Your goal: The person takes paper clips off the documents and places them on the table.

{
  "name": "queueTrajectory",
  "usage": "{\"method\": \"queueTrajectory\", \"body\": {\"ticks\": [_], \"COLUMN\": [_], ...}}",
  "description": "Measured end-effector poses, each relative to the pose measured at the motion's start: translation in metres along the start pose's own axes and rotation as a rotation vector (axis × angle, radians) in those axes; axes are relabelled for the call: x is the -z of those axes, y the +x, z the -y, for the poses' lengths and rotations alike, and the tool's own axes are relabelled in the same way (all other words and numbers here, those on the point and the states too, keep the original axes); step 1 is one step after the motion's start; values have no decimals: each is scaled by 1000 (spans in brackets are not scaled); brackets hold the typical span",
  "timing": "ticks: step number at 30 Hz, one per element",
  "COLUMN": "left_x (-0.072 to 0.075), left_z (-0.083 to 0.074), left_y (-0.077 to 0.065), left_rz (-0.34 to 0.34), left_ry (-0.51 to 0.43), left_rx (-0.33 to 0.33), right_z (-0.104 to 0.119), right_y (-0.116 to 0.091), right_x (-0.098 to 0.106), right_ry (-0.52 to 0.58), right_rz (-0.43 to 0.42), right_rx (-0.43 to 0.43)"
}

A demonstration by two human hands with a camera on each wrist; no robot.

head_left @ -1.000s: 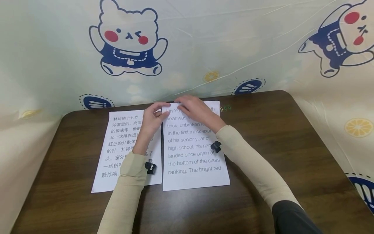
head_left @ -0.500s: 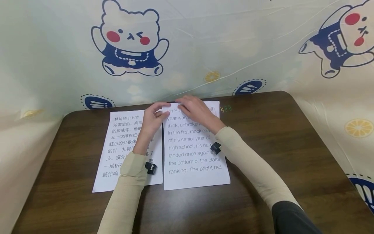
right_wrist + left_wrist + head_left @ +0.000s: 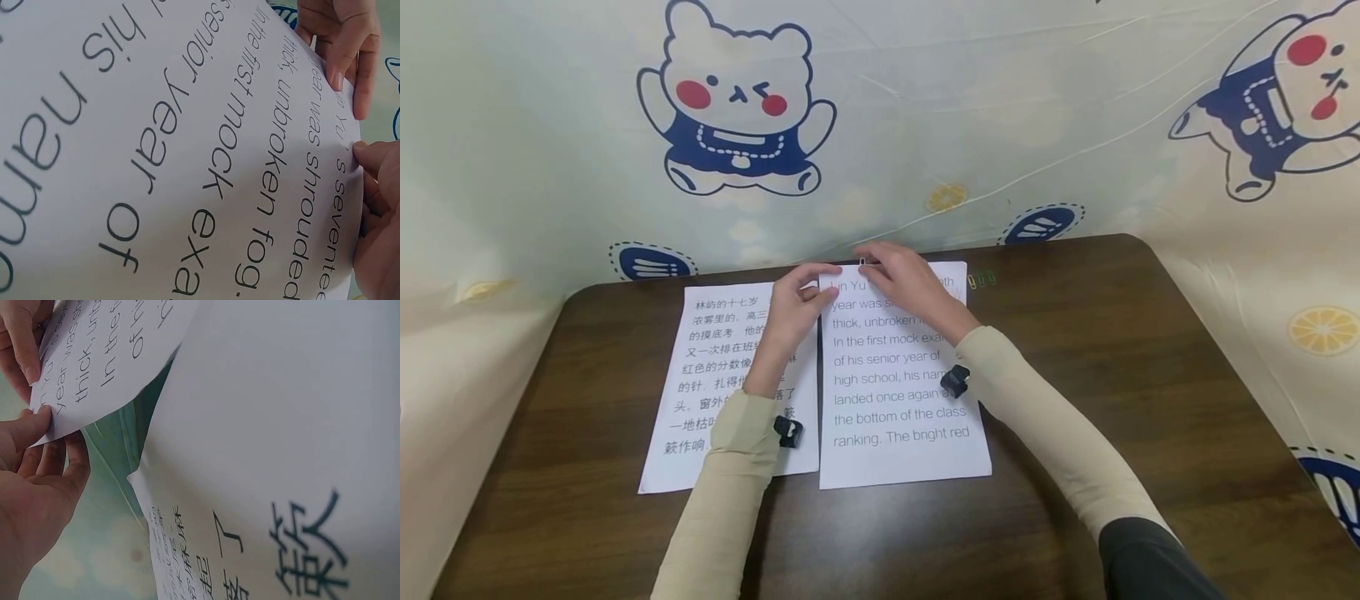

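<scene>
A white sheet printed in English (image 3: 904,462) lies on the table, its top edge held in both hands. My left hand (image 3: 792,308) pinches its top left corner; in the left wrist view the thumb (image 3: 42,422) lies on the print and the other fingers are behind. Farther right along that edge is my right hand (image 3: 910,287), thumb and forefinger pinching a small pale paper clip (image 3: 862,262) at the paper's edge. The clip cannot be made out in the right wrist view, where the thumb (image 3: 369,153) meets the edge.
Left of it lies a sheet printed in Chinese (image 3: 662,475), partly under my left forearm. Several paper clips, one yellowish (image 3: 972,282) and others green (image 3: 987,279), lie by the English sheet's top right corner. A patterned curtain (image 3: 880,125) hangs behind the brown table (image 3: 1112,350).
The pale paper clip has come into clearer sight between my right thumb and forefinger. Both hands stay almost where they were on the sheet's top edge.
</scene>
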State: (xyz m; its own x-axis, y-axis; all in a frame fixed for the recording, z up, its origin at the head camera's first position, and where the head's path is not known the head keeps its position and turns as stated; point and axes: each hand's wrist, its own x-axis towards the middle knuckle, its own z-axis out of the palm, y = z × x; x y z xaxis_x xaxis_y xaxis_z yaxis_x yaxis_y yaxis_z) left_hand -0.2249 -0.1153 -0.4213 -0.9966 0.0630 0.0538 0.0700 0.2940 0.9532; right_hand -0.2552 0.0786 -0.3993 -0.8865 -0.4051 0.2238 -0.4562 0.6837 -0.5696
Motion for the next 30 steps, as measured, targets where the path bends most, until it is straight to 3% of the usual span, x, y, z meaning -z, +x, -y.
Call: {"method": "queueTrajectory", "body": {"ticks": [12, 21, 30], "left_x": [-2, -4, -4], "left_z": [0, -1, -2], "left_y": [-1, -2, -2], "left_rz": [14, 11, -6], "left_ry": [6, 39, 67], "left_rx": [-9, 4, 32], "right_z": [-2, -6, -10], "right_y": [-2, -1, 0], "right_x": [-3, 1, 11], "right_ry": [170, 313, 349], "right_rz": [-83, -170, -202], "right_rx": [-55, -165, -197]}}
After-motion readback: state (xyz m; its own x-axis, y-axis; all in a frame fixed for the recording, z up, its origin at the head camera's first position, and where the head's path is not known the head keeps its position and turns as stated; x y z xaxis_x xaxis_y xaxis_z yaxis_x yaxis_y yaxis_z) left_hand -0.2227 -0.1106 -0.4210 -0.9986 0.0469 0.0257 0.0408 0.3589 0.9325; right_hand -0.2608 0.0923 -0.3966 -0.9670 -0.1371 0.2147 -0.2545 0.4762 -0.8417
